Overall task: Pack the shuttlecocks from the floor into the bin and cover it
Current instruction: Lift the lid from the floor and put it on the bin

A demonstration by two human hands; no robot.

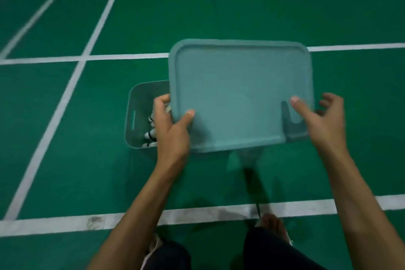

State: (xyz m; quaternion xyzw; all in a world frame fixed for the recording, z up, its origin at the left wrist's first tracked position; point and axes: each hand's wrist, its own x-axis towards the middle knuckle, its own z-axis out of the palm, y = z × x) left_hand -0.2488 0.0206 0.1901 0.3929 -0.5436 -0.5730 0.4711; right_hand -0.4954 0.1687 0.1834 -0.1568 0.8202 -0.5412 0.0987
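Note:
A teal rectangular lid hangs in the air above the teal bin, shifted to the bin's right so only the bin's left part shows. My left hand grips the lid's near-left edge, thumb on top. My right hand holds the near-right corner by its notch, thumb on top and fingers spread behind. White shuttlecocks with dark bands lie inside the bin's uncovered part. The rest of the bin is hidden under the lid.
The floor is a green badminton court with white lines. My legs and a shoe are at the bottom edge. A dark thin object, perhaps a racket, lies on the floor below the lid.

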